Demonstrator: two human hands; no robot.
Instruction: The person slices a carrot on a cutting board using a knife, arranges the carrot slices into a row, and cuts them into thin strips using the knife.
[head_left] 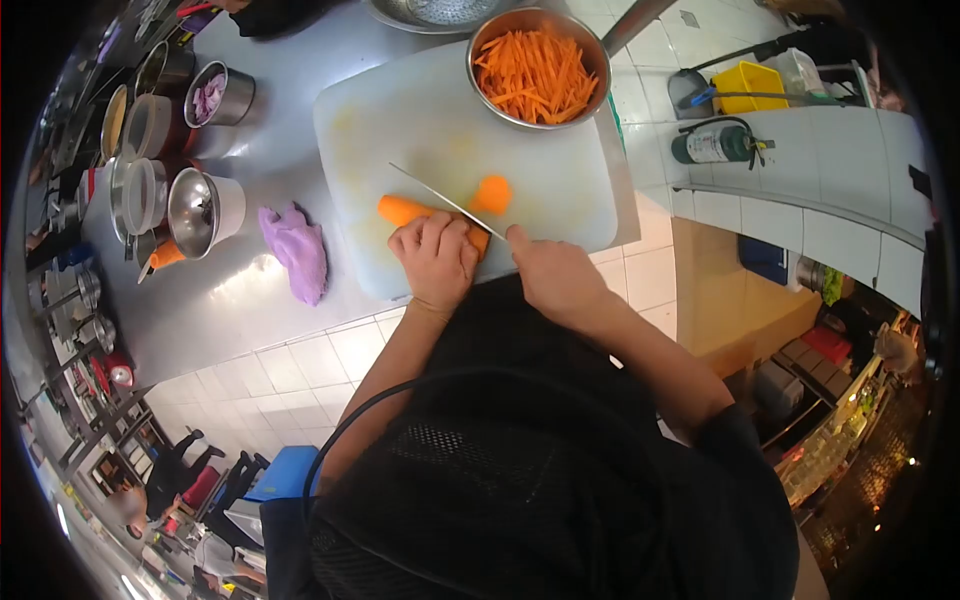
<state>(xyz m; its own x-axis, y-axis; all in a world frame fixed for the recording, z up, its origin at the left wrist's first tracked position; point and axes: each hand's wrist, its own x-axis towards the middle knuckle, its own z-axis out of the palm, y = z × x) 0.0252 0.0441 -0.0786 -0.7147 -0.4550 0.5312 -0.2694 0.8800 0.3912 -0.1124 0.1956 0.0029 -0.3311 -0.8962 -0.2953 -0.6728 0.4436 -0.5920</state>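
A peeled carrot (400, 209) lies on the white cutting board (370, 130), pinned under the curled fingers of my left hand (438, 260). My right hand (555, 275) grips a kitchen knife (440, 195) by its handle, which the fist mostly hides. The blade runs along the carrot's far side, close to my left fingers; whether it touches the carrot I cannot tell. Just beyond the blade rest some cut carrot slices (492, 194). A steel pan (474, 95) heaped with carrot strips (535, 75) stands at the board's far right corner.
A purple cloth (296, 252) lies on the steel table (275, 150) left of the board. Farther left stand a steel bowl (205, 215), a pot with sliced onion (222, 95) and several containers. Beyond the right side are a fire extinguisher (715, 145) and a yellow bin (750, 88). People are at lower left.
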